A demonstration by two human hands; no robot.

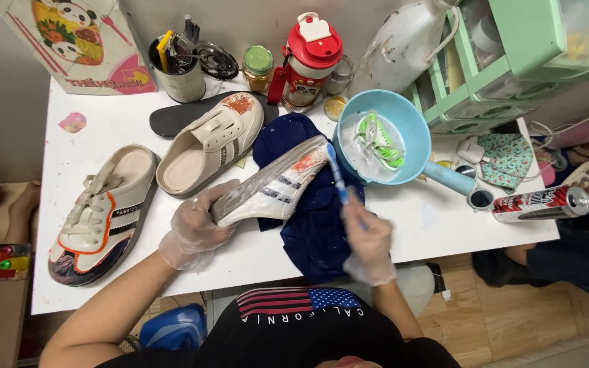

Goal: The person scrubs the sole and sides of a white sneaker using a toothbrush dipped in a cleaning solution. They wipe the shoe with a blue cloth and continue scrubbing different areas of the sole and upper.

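Observation:
My left hand (195, 228), in a thin clear glove, grips the heel end of a cream backless shoe (274, 182) turned on its side, with dark stripes and an orange stain near the toe. My right hand (369, 238), also gloved, holds a blue toothbrush (337, 178) whose head touches the shoe's toe. Both are above a dark blue cloth (315, 225) spread on the white table (417, 218). A blue plastic scoop (393, 140) with soapy water and green-white laces sits just right of the shoe.
A second cream backless shoe (209, 143) and a laced shoe with orange trim (100, 215) lie to the left. A black insole (178, 119), a metal cup of tools (178, 71), jars, a red-lidded bottle (311, 58), green drawers (512, 54), a patterned cloth mask (509, 158) and a spray can (540, 202) crowd the back and right.

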